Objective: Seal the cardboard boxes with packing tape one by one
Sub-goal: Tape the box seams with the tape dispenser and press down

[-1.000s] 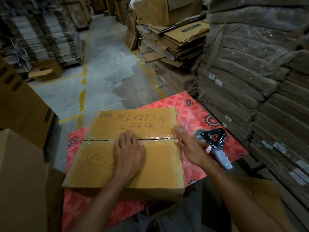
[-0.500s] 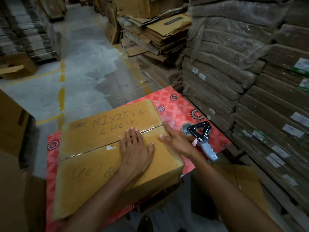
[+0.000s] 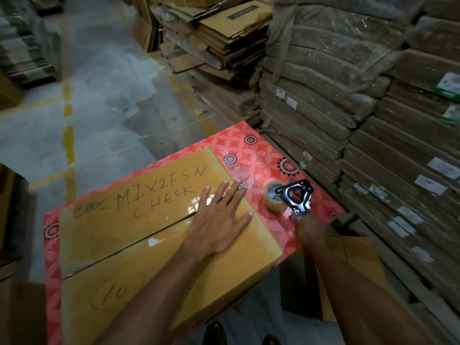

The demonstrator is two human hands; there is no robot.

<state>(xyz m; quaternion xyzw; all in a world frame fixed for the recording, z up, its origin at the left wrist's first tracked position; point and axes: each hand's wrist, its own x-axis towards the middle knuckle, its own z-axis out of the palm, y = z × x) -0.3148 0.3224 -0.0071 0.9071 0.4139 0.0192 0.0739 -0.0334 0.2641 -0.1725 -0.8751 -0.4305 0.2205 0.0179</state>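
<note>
A closed cardboard box (image 3: 124, 232), handwritten "MIX2FSN CHECK" and "10", lies on a red patterned table (image 3: 261, 155). Clear tape runs glossy along its centre seam. My left hand (image 3: 219, 220) presses flat, fingers spread, on the right end of that seam. Just right of the box stands a tape dispenser (image 3: 295, 195) with a black metal frame and a clear tape roll (image 3: 272, 201). My right hand (image 3: 310, 229) is blurred and wraps over the dispenser's handle, which it hides.
Tall stacks of plastic-wrapped flat cartons (image 3: 348, 95) rise close on the right. Loose flattened cardboard (image 3: 224, 33) is piled behind the table. A concrete floor with yellow lines (image 3: 67, 135) lies to the left. More boxes (image 3: 20, 307) stand at my lower left.
My right hand left the box's right edge and went to the dispenser's handle. My left hand slid right along the taped seam. The view swung right.
</note>
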